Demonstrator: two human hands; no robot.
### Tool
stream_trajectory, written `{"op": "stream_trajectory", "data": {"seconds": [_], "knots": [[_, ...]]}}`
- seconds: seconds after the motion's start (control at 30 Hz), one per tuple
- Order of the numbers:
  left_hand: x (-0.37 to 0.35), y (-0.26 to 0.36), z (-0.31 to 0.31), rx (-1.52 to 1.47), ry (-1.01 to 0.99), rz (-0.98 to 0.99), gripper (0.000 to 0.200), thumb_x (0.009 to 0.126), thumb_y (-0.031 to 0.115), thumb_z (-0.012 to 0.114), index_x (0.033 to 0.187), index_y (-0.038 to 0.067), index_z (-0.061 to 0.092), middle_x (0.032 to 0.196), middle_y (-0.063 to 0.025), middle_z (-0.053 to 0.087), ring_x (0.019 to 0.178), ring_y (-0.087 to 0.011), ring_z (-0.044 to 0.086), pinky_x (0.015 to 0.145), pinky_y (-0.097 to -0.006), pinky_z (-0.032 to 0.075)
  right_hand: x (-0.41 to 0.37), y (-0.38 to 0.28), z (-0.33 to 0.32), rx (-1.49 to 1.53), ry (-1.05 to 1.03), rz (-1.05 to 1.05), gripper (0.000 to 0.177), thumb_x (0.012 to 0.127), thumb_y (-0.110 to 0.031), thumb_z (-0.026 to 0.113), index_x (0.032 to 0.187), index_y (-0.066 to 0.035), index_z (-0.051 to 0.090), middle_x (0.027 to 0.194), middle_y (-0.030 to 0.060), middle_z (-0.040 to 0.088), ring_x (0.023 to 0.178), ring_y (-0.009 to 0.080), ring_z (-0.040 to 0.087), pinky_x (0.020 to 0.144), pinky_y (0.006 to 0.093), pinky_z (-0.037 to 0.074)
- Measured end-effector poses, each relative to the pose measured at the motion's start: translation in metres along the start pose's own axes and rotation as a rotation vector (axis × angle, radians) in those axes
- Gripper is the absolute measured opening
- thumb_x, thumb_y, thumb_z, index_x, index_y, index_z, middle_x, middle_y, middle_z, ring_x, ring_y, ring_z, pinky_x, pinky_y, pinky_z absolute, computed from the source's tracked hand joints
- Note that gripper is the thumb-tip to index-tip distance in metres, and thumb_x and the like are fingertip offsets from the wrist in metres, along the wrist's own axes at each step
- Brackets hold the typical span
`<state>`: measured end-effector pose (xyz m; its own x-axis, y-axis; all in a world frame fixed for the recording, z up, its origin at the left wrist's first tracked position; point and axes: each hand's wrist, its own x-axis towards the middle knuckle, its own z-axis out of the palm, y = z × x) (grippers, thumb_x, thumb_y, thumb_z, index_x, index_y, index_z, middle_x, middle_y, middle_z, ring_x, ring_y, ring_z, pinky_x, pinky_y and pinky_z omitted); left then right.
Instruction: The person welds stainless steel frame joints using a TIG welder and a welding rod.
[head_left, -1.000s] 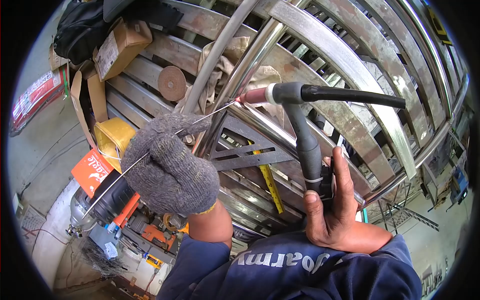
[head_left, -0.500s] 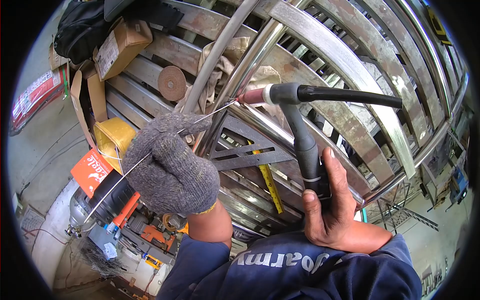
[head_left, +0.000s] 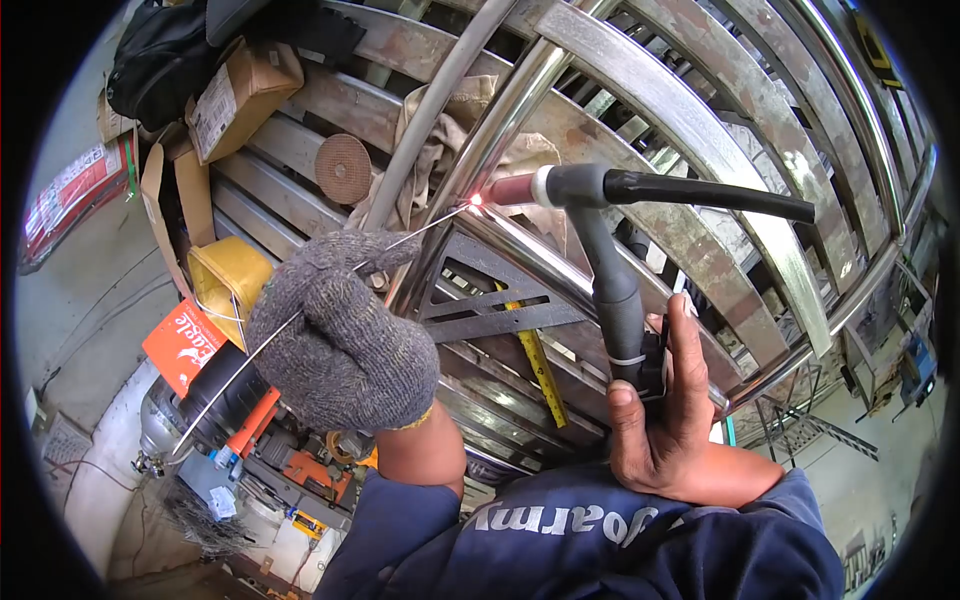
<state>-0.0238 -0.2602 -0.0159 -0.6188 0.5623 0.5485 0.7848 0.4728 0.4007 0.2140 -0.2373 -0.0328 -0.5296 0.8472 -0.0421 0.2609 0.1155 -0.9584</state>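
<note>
Gloved left hand [head_left: 340, 335] pinches filler rod [head_left: 262, 337]; right hand [head_left: 665, 400] clasps torch [head_left: 610, 270].

An orange cardboard box [head_left: 183, 340], lying just left of the grey-gloved left hand [head_left: 340, 335], carries a white script word that appears to read "Eagle", tilted upward to the right. The navy blue shirt [head_left: 600, 540] at the bottom has white block letters across the chest. Seen upside down from here, they read "oarmy", with the start lost in a fold. A white label on the brown cardboard carton [head_left: 240, 90] and the print on the red-and-white pack [head_left: 70, 195] are too small to read, as are the marks on the yellow tape measure [head_left: 540, 370].
</note>
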Motion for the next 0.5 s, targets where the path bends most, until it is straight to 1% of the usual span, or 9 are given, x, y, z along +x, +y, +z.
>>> {"op": "stream_trajectory", "data": {"seconds": [0.1, 0.2, 0.3, 0.4, 0.5], "knots": [[-0.0015, -0.0021, 0.0008, -0.013, 0.008, 0.004, 0.036, 0.113, 0.02, 0.054, 0.092, -0.004, 0.071, 0.088, -0.0163, 0.073, 0.081, -0.0304, 0.07, 0.078, -0.0444, 0.055, 0.001, -0.0014, 0.0003, -0.002, -0.004, 0.007, 0.068, 0.091, 0.001, 0.076, 0.148, 0.021, 0.046, 0.144, 0.0394, 0.059, 0.123, 0.049, 0.064, 0.111, 0.0488, 0.046], [-0.0015, -0.0029, 0.0002, -0.025, 0.002, 0.017, 0.035, 0.112, 0.019, 0.054, 0.093, -0.005, 0.071, 0.088, -0.0169, 0.073, 0.081, -0.0309, 0.07, 0.077, -0.0449, 0.055, 0.0025, -0.0026, -0.0015, -0.015, -0.024, 0.005, 0.068, 0.09, 0.001, 0.077, 0.148, 0.02, 0.047, 0.143, 0.0384, 0.06, 0.119, 0.0474, 0.064, 0.11, 0.0495, 0.047], [-0.0015, -0.004, -0.0002, -0.055, 0.003, 0.035, 0.033, 0.112, 0.018, 0.055, 0.093, -0.005, 0.07, 0.089, -0.018, 0.073, 0.081, -0.0317, 0.07, 0.076, -0.0452, 0.055, 0.0059, -0.0033, -0.0034, -0.003, -0.054, 0.008, 0.069, 0.089, 0.002, 0.077, 0.149, 0.019, 0.048, 0.14, 0.0367, 0.062, 0.116, 0.0453, 0.064, 0.106, 0.0482, 0.049], [-0.0029, -0.0064, -0.0004, -0.077, 0.012, 0.041, 0.032, 0.112, 0.016, 0.055, 0.094, -0.006, 0.07, 0.09, -0.0189, 0.073, 0.081, -0.0319, 0.07, 0.076, -0.0449, 0.055, 0.0075, -0.0038, -0.0018, -0.001, -0.038, -0.006, 0.068, 0.089, 0.003, 0.076, 0.149, 0.018, 0.048, 0.138, 0.0347, 0.063, 0.114, 0.0434, 0.064, 0.102, 0.0463, 0.051], [-0.0052, -0.0087, -0.0005, -0.094, 0.016, 0.042, 0.032, 0.111, 0.016, 0.055, 0.094, -0.006, 0.07, 0.091, -0.0189, 0.073, 0.081, -0.0313, 0.071, 0.075, -0.0444, 0.056, 0.0094, -0.0048, -0.0031, -0.025, -0.054, -0.021, 0.068, 0.089, 0.003, 0.076, 0.149, 0.018, 0.049, 0.138, 0.0338, 0.064, 0.113, 0.0424, 0.064, 0.1, 0.045, 0.052]]}}
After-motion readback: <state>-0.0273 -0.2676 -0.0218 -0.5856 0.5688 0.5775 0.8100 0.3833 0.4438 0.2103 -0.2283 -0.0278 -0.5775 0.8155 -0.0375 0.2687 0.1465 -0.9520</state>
